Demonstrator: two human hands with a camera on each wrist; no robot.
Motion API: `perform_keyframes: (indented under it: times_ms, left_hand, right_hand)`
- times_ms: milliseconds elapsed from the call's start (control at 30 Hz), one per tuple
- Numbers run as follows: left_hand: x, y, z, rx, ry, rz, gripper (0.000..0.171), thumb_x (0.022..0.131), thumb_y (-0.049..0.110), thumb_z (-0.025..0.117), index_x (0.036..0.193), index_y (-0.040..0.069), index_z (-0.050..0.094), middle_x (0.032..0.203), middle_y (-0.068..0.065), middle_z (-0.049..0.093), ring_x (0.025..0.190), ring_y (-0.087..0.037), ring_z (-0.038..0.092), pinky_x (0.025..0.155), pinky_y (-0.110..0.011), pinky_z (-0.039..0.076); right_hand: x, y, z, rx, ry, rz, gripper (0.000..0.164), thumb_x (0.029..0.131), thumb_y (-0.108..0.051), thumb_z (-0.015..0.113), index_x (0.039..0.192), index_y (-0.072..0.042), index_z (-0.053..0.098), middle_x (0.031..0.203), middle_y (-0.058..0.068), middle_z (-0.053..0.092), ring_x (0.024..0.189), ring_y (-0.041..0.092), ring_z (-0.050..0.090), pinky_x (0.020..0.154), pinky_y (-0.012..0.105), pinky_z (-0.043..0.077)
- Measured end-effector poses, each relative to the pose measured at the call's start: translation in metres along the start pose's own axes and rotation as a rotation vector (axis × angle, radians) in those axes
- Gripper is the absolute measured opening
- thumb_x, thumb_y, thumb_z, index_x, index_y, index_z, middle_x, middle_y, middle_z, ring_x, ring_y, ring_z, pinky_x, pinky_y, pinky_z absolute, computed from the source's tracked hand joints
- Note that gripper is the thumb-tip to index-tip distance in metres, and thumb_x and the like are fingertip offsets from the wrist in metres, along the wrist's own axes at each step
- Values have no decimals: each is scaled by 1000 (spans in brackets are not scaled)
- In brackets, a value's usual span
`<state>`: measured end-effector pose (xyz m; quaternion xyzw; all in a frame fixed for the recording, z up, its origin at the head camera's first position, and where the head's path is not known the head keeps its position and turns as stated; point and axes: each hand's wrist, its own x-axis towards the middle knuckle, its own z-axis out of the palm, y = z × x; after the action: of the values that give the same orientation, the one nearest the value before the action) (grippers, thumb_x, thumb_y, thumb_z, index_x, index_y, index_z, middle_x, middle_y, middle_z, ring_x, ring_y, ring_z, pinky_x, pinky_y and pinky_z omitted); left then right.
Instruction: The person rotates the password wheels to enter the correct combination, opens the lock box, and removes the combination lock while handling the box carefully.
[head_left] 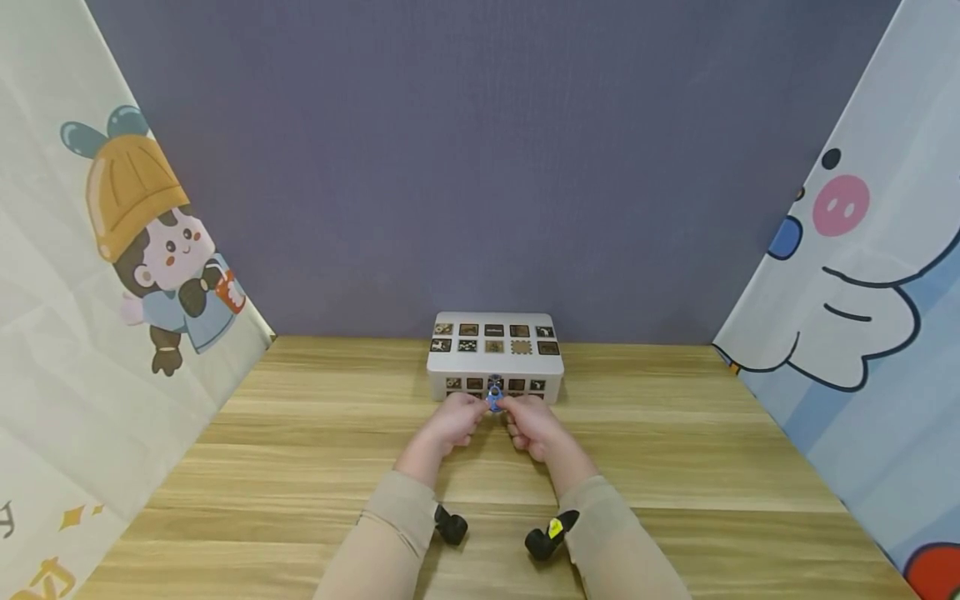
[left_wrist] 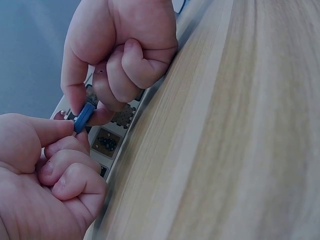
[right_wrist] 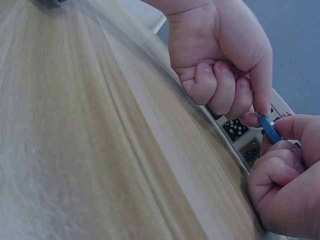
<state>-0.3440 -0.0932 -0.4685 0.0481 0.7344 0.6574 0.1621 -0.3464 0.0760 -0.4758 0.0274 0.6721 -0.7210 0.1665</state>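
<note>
A small blue piece with a rounded loop at its top (head_left: 495, 398) is held up against the front side of a white box (head_left: 495, 364). My left hand (head_left: 456, 419) pinches it from the left between thumb and forefinger. From the other side, my right hand (head_left: 534, 423) pinches it the same way. In the left wrist view the blue piece (left_wrist: 84, 118) appears edge-on between the fingertips of both hands, the other fingers curled in. The right wrist view gives the blue piece (right_wrist: 270, 129) from its other side. Fingers cover much of it, so its exact kind cannot be told.
The box carries small dark picture squares on its lid and front, and stands at the back of a wooden table (head_left: 337, 400) before a grey-purple wall (head_left: 480, 167). Printed cartoon curtains (head_left: 60, 250) hang at both sides. Black wrist cameras (head_left: 452, 527) sit at the sleeves.
</note>
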Motion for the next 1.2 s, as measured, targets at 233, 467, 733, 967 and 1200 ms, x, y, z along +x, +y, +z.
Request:
perform_keyframes:
  times_ms: [233, 467, 733, 967, 1200]
  left_hand:
    - [-1, 0, 0, 3, 0, 0, 29, 104, 18, 54, 98, -10, 59, 59, 8, 36, 47, -6, 30, 42, -18, 26]
    - [0, 0, 1, 5, 15, 3, 26, 104, 17, 54, 90, -4, 58, 59, 7, 36, 47, -6, 30, 42, -18, 25]
    - [-3, 2, 3, 13, 22, 10, 26, 104, 17, 55, 88, -4, 58, 58, 7, 36, 48, -6, 30, 42, -18, 26]
    - [-3, 2, 3, 9, 17, 11, 27, 104, 17, 54, 89, -5, 59, 58, 7, 36, 48, -6, 30, 42, -18, 26]
    - [-2, 1, 3, 10, 21, 7, 27, 104, 18, 54, 94, -7, 60, 59, 7, 36, 48, -6, 30, 42, -19, 26]
  right_hand:
    - [0, 0, 0, 1, -7, -7, 16, 96, -19, 61, 92, -4, 57, 58, -6, 37, 44, 5, 28, 38, 19, 24]
    - [-1, 0, 0, -4, -8, -6, 15, 96, -19, 61, 91, -5, 57, 58, -6, 37, 44, 5, 28, 38, 19, 25]
    - [-1, 0, -1, -8, -3, 2, 17, 95, -20, 61, 93, -4, 58, 58, -6, 38, 44, 5, 28, 38, 19, 25]
    - [-2, 1, 1, -14, -5, -14, 16, 95, -19, 59, 90, -4, 56, 57, -6, 36, 43, 5, 27, 37, 19, 24]
    - [-1, 1, 1, -30, 12, -11, 17, 96, -21, 59, 91, -4, 57, 58, -6, 38, 44, 5, 28, 37, 19, 25]
